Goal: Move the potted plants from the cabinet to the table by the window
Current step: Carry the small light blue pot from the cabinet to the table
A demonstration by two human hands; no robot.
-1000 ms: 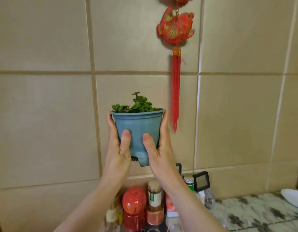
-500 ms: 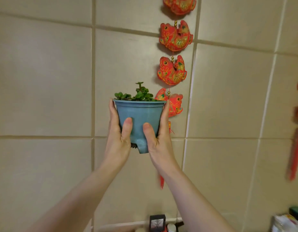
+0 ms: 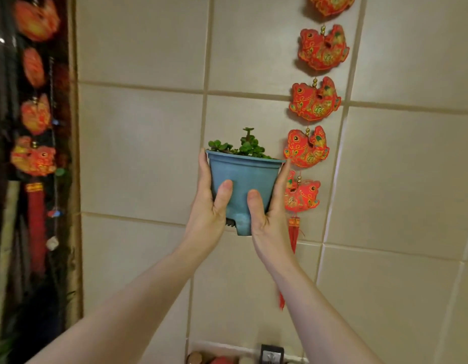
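A small blue plastic pot (image 3: 244,177) with a low green succulent (image 3: 243,147) is held up in front of a beige tiled wall, roughly upright. My left hand (image 3: 210,206) grips its left side, thumb across the front. My right hand (image 3: 269,211) grips its right side, thumb also on the front. The pot's foot sticks out below between my palms. No cabinet or window table is in view.
A string of red fish ornaments (image 3: 314,101) with a tassel hangs on the wall just right of the pot. A dark mirror-like panel (image 3: 30,153) with a gold frame fills the left edge. Jar tops (image 3: 217,359) show at the bottom.
The view has swung left and up: the fish ornaments now sit further right and the dark framed panel has come into view. Both hands keep the same grip on the pot.
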